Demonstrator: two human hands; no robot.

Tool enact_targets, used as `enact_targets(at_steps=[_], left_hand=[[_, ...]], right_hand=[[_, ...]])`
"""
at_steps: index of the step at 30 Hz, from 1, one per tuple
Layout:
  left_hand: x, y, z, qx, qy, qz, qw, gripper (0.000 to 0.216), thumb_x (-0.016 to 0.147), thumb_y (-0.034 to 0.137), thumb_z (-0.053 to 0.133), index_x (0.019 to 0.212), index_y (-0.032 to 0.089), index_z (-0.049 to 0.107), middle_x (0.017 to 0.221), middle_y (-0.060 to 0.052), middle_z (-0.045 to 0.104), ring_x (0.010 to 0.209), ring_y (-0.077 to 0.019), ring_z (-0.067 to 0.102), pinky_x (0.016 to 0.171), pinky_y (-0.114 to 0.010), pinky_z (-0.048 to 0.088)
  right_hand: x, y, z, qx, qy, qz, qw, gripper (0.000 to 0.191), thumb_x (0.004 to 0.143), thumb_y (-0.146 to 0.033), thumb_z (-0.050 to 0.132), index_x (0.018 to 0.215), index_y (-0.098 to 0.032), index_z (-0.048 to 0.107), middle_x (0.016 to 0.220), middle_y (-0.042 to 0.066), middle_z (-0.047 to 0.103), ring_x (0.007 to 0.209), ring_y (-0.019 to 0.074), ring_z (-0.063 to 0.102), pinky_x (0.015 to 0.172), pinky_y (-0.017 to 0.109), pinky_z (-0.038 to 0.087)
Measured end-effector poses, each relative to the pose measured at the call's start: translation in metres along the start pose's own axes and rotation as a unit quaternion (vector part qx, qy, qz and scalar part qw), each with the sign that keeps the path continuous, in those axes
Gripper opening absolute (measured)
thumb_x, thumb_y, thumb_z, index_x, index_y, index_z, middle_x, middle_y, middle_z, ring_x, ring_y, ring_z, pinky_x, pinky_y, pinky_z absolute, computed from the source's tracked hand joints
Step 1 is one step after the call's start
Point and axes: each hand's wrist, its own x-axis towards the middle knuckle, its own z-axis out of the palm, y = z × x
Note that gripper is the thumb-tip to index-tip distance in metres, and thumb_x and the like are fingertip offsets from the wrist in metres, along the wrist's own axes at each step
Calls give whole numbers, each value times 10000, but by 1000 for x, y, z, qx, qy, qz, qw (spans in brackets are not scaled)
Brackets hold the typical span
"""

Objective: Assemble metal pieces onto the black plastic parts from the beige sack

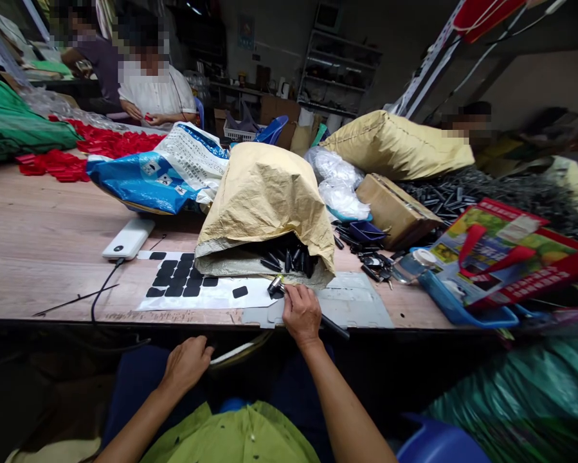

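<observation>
My right hand (300, 313) rests at the table's front edge with its fingers closed on a small black part with a metal end (275, 286). This is just in front of the open mouth of a tan paper sack (264, 199), which holds several black parts (289, 258). My left hand (186, 364) is below the table edge near my lap, fingers curled, pinching something thin and pale (233, 352) that I cannot make out. A white sheet with black rectangular pads (180, 280) lies to the left of the sack.
A white power bank (128, 238) with a cable lies at left, a blue-white bag (158, 170) behind it. Red parts (71, 157) and two seated people are at the far left. A cardboard box (395, 209), blue basket (467, 308) and a pile of black parts (486, 190) are at right.
</observation>
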Motion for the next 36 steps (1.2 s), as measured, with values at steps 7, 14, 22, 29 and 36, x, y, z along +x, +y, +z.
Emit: enact_targets(at_steps=[7, 14, 22, 29, 36], left_hand=[[-19, 33, -44, 38, -63, 35, 997, 241, 947, 370, 535, 1017, 212, 703, 1027, -97, 748, 1020, -273, 691, 781, -319, 462], [28, 117, -111, -101, 60, 158, 980, 314, 984, 452, 504, 1164, 270, 685, 1002, -26, 745, 945, -205, 672, 774, -288, 424], [122, 194, -110, -25, 94, 105, 990, 434, 1004, 517, 413, 1155, 213, 683, 1148, -149, 703, 1110, -326, 633, 857, -398, 466], [128, 187, -105, -32, 135, 41, 990, 236, 922, 335, 557, 1081, 188, 652, 1096, -157, 726, 1084, -351, 624, 863, -417, 451], [110, 126, -109, -177, 184, 181, 950, 211, 823, 327, 701, 1016, 243, 694, 907, -25, 727, 954, -245, 590, 813, -329, 446]], right_hand=[[0, 0, 0, -4, 8, -2, 1000, 224, 975, -215, 545, 1143, -212, 694, 961, 71, 631, 922, 230, 514, 822, 336, 403], [1, -2, -1, -6, 3, 7, 1000, 225, 966, -209, 543, 1132, -209, 694, 959, 74, 632, 905, 234, 505, 813, 338, 394], [0, 0, 0, 3, -3, 3, 1000, 228, 959, -202, 551, 1138, -208, 694, 958, 70, 634, 918, 235, 505, 821, 340, 399], [0, -1, -1, 2, 2, 2, 1000, 225, 954, -208, 556, 1131, -210, 695, 952, 71, 635, 912, 234, 507, 819, 337, 402], [0, 0, 0, 1, 7, 1, 1000, 227, 959, -212, 551, 1136, -207, 692, 958, 75, 635, 923, 237, 514, 824, 341, 406]])
